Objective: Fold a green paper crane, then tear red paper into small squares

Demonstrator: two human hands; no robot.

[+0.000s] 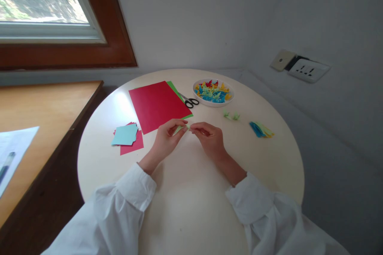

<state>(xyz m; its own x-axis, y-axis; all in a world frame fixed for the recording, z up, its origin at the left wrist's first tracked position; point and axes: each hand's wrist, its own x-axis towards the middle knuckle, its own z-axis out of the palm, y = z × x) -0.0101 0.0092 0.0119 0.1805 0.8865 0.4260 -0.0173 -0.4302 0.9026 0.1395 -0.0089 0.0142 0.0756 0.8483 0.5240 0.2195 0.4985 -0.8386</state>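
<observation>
Left hand (164, 137) and right hand (211, 140) meet fingertip to fingertip over the table (185, 195), each closed in a pinch on a small pale-green paper (178, 129) between them. Such a slight piece probably wants the left pinch steady while the right aligns edges and presses gently, lest it crumple. Two folded green pieces (236, 116), beyond the right hand to its right, could guide the shape.

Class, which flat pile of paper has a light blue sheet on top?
The pile of small squares, left of the left hand; the pile of large sheets has red on top.
</observation>
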